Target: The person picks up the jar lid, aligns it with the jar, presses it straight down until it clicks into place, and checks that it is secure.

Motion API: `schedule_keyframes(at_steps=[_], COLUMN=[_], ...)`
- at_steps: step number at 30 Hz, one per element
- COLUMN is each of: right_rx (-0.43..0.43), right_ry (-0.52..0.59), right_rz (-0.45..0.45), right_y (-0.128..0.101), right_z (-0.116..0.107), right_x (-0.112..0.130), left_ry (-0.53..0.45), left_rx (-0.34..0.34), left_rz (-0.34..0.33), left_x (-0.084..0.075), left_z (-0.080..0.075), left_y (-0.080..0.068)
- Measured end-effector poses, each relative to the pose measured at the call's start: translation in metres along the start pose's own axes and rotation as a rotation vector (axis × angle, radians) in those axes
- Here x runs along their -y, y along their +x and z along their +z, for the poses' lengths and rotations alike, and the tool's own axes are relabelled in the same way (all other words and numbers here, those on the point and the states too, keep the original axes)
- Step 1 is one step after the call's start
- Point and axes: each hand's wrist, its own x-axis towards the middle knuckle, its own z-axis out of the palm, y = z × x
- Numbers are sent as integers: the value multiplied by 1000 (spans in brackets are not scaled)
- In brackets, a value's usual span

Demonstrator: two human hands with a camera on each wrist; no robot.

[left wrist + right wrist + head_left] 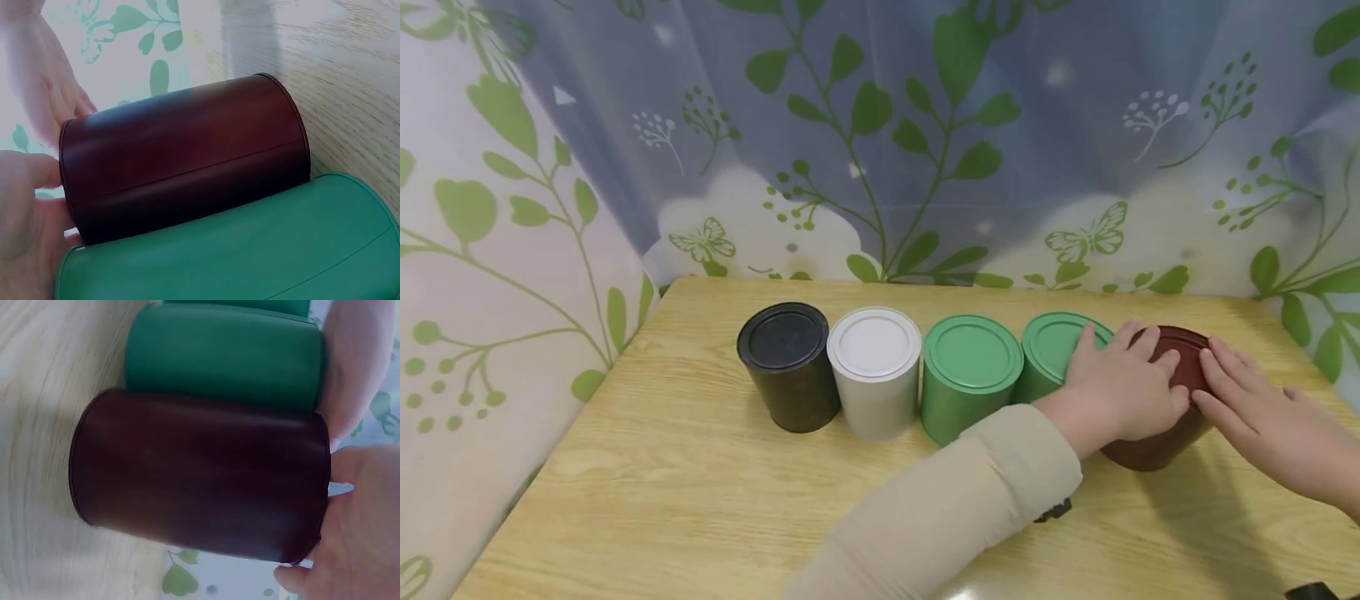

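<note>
Five lidded cans stand in a row on the wooden table [685,500]: black [788,367], white [875,371], green [970,375], a second green [1051,343] and dark red [1153,454]. My left hand [1120,387], in a beige sleeve, lies flat across the dark red can's lid, one finger reaching onto the second green lid. My right hand [1262,408] touches that lid's right edge with straight fingers. The wrist views show the dark red can [187,162] [200,475] pressed against the green can [250,250] [225,356], with both hands on its lid end.
A curtain with green leaves and butterflies [925,167] closes off the back and left of the table. The dark red can stands near the table's right edge. Bare wood lies in front of the row.
</note>
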Motion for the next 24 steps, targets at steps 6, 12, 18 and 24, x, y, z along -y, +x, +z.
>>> schedule_keyframes(at_steps=[6,12,18,24], right_rx=[31,47,50,40], right_ry=[73,41,-115,-29], right_rz=[20,29,110,82], right_y=[1,1,-2,-3], right_z=[1,-6,-11,-7], right_x=[1,7,12,15], left_ry=[7,22,21,15], left_rx=[11,0,-10,-22], left_rz=[-23,-51,-49,-52], left_x=[-2,-4,-5,-4], left_z=[1,2,2,3], left_y=[-1,0,0,-1])
